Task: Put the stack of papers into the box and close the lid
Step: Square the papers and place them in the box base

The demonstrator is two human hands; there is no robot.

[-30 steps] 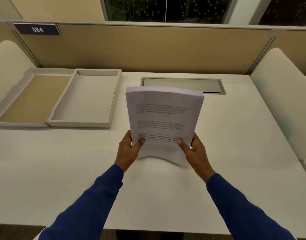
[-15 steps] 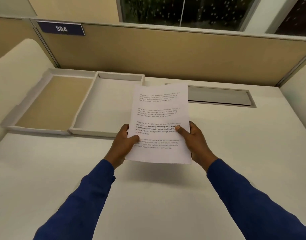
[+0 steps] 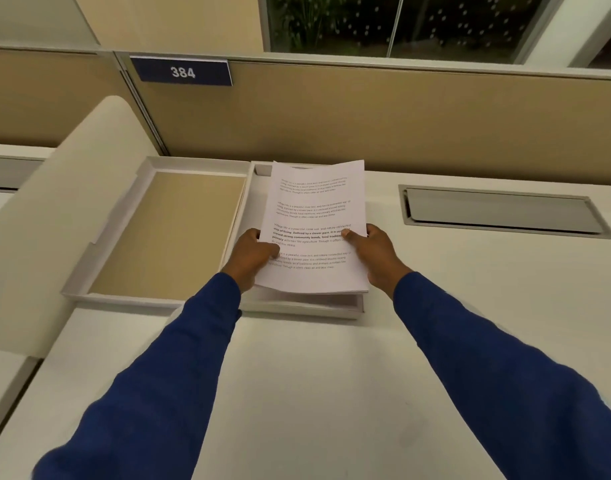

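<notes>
Clearly held over the box (image 3: 304,308) in the head view: stack of papers (image 3: 314,226), gripped by left hand (image 3: 254,256) on its left edge and right hand (image 3: 375,256) on its right edge, thumbs on top, remaining fingers hidden beneath. Both hands closed on the stack; nothing else held. Stack tilted, far end raised, near edge just above the box's front wall, not yet lying flat inside.

Likely trouble: near corners catching on the front wall or the right wall if lowered askew, since the stack looks nearly as wide as the tray; loose sheets fanning or sliding if either thumb lets go early; knuckles pinched between paper and side walls.

Lid (image 3: 165,233) lying open to the left, joined along the shared wall, tan inside facing up. Room for swinging it over looks free above, though a rounded side panel (image 3: 55,209) stands close on the left and a partition (image 3: 366,123) just behind. Worktop (image 3: 314,375) bare in front; recessed cable hatch (image 3: 498,211) well to the right.
</notes>
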